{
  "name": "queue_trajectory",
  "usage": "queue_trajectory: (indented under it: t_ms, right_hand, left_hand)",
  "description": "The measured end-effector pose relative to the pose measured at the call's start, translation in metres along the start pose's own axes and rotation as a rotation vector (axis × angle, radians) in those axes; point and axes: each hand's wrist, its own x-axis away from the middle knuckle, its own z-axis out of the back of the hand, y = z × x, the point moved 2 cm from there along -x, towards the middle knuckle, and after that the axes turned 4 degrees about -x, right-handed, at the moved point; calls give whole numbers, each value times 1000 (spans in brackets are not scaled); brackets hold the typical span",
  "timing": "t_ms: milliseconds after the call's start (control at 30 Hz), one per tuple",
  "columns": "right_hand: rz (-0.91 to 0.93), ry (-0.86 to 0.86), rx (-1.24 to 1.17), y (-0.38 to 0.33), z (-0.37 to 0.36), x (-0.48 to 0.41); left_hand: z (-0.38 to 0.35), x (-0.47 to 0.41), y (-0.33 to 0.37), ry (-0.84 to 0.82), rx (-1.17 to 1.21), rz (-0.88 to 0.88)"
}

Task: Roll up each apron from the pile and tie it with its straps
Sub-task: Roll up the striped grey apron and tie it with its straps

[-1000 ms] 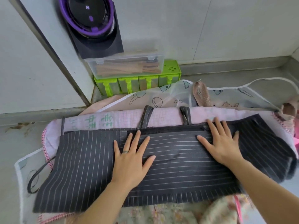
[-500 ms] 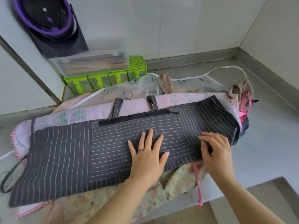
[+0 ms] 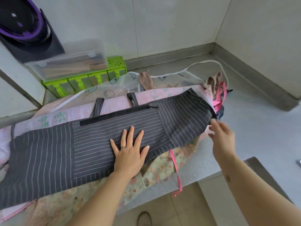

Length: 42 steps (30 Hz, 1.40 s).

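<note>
A dark grey pinstriped apron [image 3: 53,154] lies folded into a long band on top of a pile of aprons on the grey counter [image 3: 254,128]. Its two strap stubs stick out at the far edge near a black zip. My left hand [image 3: 129,152] presses flat on the middle of the band, fingers spread. My right hand [image 3: 222,137] hovers at the band's right end, fingers loosely extended and blurred, holding nothing I can make out. Beneath lie a pink apron [image 3: 70,113], a floral apron [image 3: 162,165] and a translucent printed apron [image 3: 123,85].
A green compartment box [image 3: 84,84] and a clear lidded box [image 3: 68,62] stand at the back wall. A purple-rimmed black device [image 3: 21,26] hangs at the upper left. Loose pink and beige straps [image 3: 218,90] bunch at the pile's right. The counter edge drops off in front.
My right hand has lifted off the band and moved right, to its end. My left hand has slid right along the band and stays flat. The view has turned right.
</note>
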Motion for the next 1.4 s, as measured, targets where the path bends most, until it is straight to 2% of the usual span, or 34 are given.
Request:
queue_trajectory:
  t_ms: [133,200,267,300,333,367,433,500,567,700,767,967,1133,1233,1400]
  right_hand:
    - [-74,99,-192,-11,17,-19]
    - [-118,141,-168,-7,16,-21]
    - [-34,249,6,0,11,-14]
    - [79,306,111,-1,6,-4]
    - [268,323,214,-3,-1,9]
    - [501,255,309,-5,-14,23]
    - [835,-124,468,-2,-50,53]
    - [974,-530,622,11,-88,77]
    - [1032,-748,772,25,-111,89]
    - [950,-1035,1174,44,-133,91]
    - [927,-1059,1302,49,-138,91]
    - [925,-998,1398,51,-143,93]
    - [903,-1023,1400,48,-143,92]
    - [923,-1086,1386,44,-139,88]
    - [933,-1119,1324,33,-140,79]
  left_hand:
    - [-2,0,-1,-15,-6,5]
    - [-1,0,0,-20,-3,6]
    - [0,0,1,-28,-7,2]
    - [2,0,1,-32,-2,1]
    - [4,0,1,-34,0,-4]
    - [6,0,1,-33,1,-13]
    - [12,4,0,-20,9,-55]
    - [19,12,-8,6,-3,-115]
    - [23,22,-22,50,-46,-191]
    - [14,48,-82,-14,-156,-198]
    - [10,63,-116,-44,-143,-128]
    - [18,89,-153,-8,-24,-32]
    - [22,100,-171,-4,-109,-12]
    - [23,102,-181,-94,-179,-14]
    - [41,99,-183,-142,30,7]
